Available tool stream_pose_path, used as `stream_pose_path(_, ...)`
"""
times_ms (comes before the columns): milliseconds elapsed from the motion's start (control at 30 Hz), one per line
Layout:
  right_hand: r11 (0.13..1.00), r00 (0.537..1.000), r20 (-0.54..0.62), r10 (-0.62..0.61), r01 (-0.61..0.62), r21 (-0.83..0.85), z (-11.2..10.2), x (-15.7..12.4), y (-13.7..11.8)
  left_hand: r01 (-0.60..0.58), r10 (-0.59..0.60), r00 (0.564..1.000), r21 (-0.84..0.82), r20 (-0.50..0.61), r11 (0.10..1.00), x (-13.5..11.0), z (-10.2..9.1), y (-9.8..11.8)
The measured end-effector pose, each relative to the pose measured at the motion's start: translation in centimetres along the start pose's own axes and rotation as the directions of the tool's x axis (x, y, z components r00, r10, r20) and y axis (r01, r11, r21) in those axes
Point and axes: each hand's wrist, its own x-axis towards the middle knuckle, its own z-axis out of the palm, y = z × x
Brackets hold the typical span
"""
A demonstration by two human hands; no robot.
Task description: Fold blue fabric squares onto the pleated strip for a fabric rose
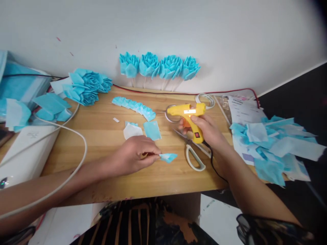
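My left hand (136, 153) rests on the wooden table (107, 183), fingers pinched on a small folded blue paper petal (168, 157). My right hand (208, 131) grips the handle of a yellow glue gun (187, 111), held just above the table with its nozzle pointing left. White-handled scissors (194, 154) lie under the right hand. A blue paper square (152, 130) and a white piece (132, 131) lie just beyond the left hand. A strip of folded blue petals (134, 105) lies farther back.
Several blue paper flowers (159, 66) lean against the wall; more flowers (87, 85) lie at the back left. A pile of blue and white paper scraps (276, 146) covers the right edge. A white cable (74, 163) loops at left. Tape rolls (205, 99) sit behind the gun.
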Motion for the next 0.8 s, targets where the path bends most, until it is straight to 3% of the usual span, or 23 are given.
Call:
stream_pose_path(200,0.995,0.998,0.053,0.037,-0.041,0.087,2.8,1.4,0.7,-0.064,0.061,0.99,-0.024,-0.123,0.998,-1.2,1.0,-0.9)
stream_pose_path(467,0.99,0.991,0.116,0.063,-0.077,0.114,3.5,1.2,2.0,-0.033,0.033,0.983,0.003,-0.181,0.999,-1.2,1.5,-1.6)
stream_pose_path(800,0.997,0.994,0.091,0.067,-0.071,0.034,3.9,1.3,2.5,-0.07,0.079,0.977,0.055,-0.198,0.996,-1.1,1.7,-1.8)
